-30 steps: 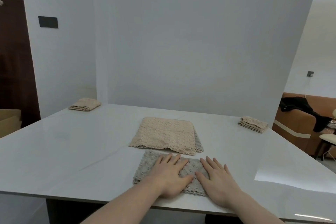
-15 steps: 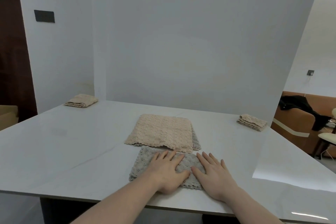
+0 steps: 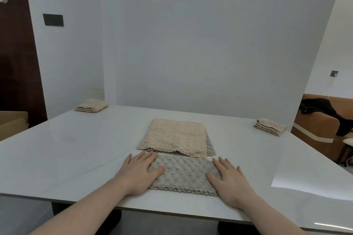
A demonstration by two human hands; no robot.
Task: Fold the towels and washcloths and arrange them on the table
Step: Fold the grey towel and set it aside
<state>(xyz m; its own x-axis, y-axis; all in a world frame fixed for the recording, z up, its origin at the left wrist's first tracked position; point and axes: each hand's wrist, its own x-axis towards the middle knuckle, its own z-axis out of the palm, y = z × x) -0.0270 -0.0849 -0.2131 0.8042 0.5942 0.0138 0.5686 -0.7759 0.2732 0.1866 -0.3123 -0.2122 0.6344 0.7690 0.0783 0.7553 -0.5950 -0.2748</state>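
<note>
The grey knitted washcloth (image 3: pixel 183 175), folded into a long strip, lies at the near edge of the white glossy table (image 3: pixel 76 150), right in front of me. I have my left hand (image 3: pixel 141 173) flat on its left end and my right hand (image 3: pixel 229 181) flat on its right end, fingers straight and spread, gripping nothing. I judge the palms sit there to press the fold down and hold the ends square so the layers do not spring apart before the next fold across the middle.

Just beyond it, almost touching its far edge, the beige textured towel (image 3: pixel 175 137) lies folded in a flat rectangle, with a grey layer peeking out along its right side; I read it as waiting its turn.

Well apart, a small folded beige cloth (image 3: pixel 91 105) sits at the far left corner and another folded beige stack (image 3: pixel 270 127) at the far right corner, probably finished pieces set out of the working area. A white backdrop panel (image 3: pixel 210 44) stands behind the table.
</note>
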